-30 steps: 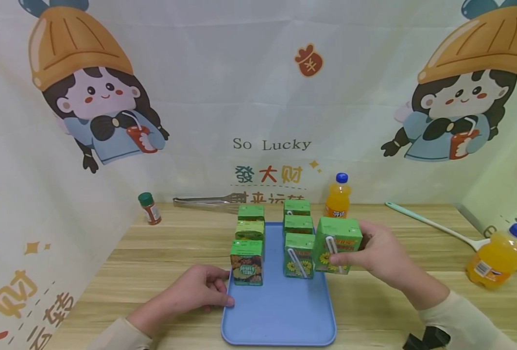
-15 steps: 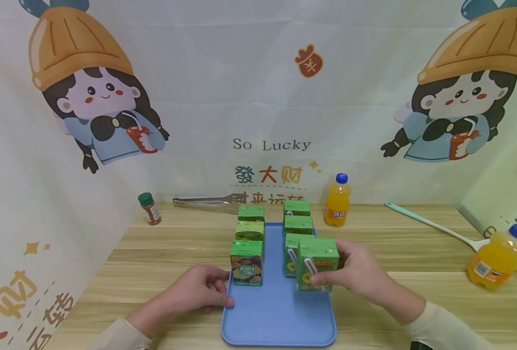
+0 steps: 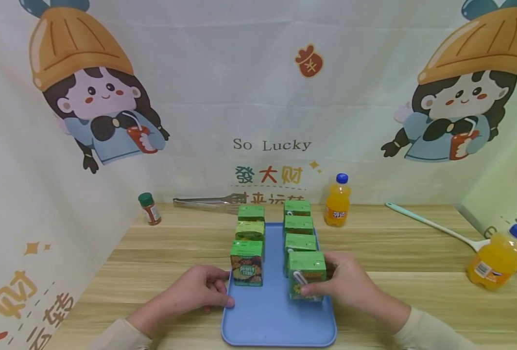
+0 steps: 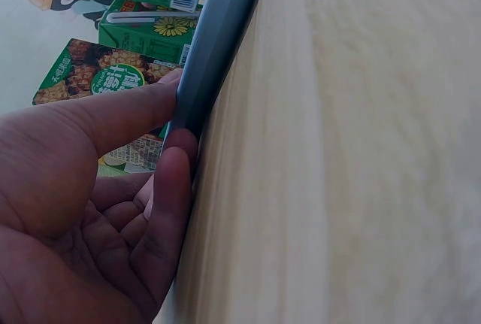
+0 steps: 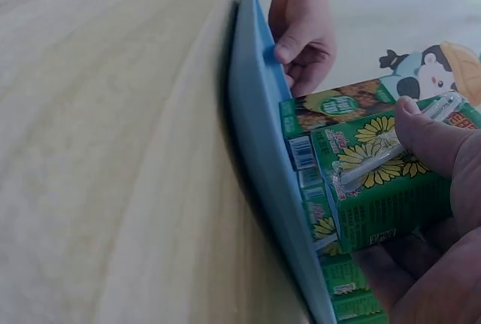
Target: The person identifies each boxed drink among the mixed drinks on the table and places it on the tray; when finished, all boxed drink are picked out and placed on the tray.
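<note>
My right hand [image 3: 350, 282] grips a green juice box [image 3: 307, 261] by its sides, thumb over the front with the straw and yellow flowers. The box stands upright at the front of the right row on a blue tray [image 3: 278, 323]; whether its bottom touches the tray I cannot tell. Right behind it is another green juice box [image 3: 301, 240], partly hidden. At the tray's left edge, my left hand [image 3: 201, 289] pinches the rim, as the left wrist view shows with the thumb [image 4: 143, 110] above. A juice box with a brown picture [image 3: 247, 265] fronts the left row.
Orange drink bottles stand behind the tray [image 3: 337, 204] and at far right [image 3: 494, 260]. A long-handled pale green utensil [image 3: 433, 225] lies near the right one. Metal tongs [image 3: 208, 201] lie at the back, with a green-capped spice jar [image 3: 149, 209] at back left.
My right hand has carried the juice box left, down and nearer to me, from the tray's right side to the front of the right row. My left hand has stayed on the rim.
</note>
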`<move>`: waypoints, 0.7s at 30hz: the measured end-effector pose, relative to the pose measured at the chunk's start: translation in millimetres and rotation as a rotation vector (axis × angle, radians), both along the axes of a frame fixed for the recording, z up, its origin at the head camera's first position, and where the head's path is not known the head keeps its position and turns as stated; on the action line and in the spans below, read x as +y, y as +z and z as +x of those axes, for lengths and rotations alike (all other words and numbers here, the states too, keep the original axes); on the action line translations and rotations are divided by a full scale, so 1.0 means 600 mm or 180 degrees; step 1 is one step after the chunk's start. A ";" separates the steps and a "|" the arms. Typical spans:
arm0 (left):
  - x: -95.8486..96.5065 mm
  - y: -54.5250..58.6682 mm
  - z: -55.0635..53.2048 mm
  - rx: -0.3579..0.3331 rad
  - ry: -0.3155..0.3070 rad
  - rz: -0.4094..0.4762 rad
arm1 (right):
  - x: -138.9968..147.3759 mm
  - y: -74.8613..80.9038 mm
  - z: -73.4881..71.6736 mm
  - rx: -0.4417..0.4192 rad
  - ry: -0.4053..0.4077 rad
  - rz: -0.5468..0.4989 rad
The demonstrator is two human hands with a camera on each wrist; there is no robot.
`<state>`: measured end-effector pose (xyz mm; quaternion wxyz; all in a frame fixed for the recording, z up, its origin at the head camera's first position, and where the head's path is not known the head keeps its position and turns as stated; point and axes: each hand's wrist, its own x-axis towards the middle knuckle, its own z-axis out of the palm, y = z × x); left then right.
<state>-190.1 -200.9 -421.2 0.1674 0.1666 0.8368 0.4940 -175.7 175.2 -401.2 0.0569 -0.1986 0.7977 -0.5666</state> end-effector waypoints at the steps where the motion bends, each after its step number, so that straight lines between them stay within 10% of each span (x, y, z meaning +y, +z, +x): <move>1: 0.000 0.000 0.000 0.0001 0.0001 -0.0003 | -0.002 -0.002 0.000 -0.0014 0.0002 -0.0005; 21: -0.001 -0.004 -0.001 0.0013 0.0022 -0.0013 | -0.016 -0.025 0.001 -0.0042 -0.0181 0.0153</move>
